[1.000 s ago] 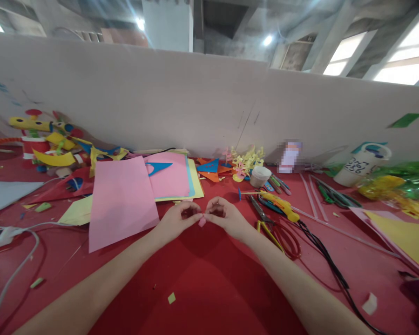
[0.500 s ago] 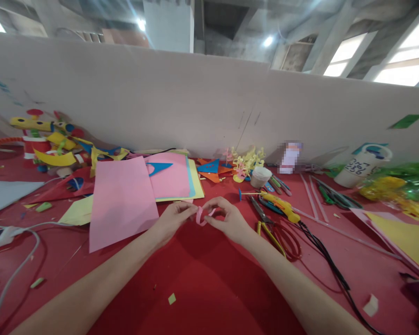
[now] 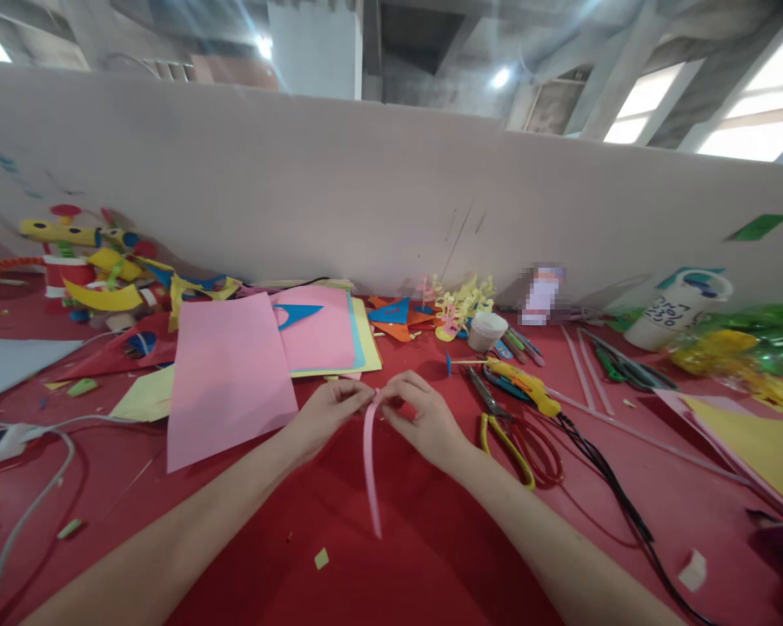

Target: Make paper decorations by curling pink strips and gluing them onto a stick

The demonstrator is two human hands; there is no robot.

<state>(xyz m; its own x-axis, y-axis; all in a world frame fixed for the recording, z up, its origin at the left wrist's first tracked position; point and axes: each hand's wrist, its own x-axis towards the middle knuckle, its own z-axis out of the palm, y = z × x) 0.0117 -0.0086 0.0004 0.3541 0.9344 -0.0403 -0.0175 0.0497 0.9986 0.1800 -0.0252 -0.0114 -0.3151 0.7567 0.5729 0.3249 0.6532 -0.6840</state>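
Pink strip [image 3: 368, 461], pinched in left grip [image 3: 327, 414] and right grip [image 3: 425, 416] — white tub [image 3: 487, 332] beyond, contents unclear.

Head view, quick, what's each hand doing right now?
Left hand: closed, thumb and finger pinching the pink strip near its top.
Right hand: fingers curled at the strip's top; whether gripping cannot be told.

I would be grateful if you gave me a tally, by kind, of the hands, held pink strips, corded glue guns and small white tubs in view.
Hands, left hand and right hand: 2
Held pink strip: 1
Corded yellow glue gun: 1
Small white tub: 1
Total: 5
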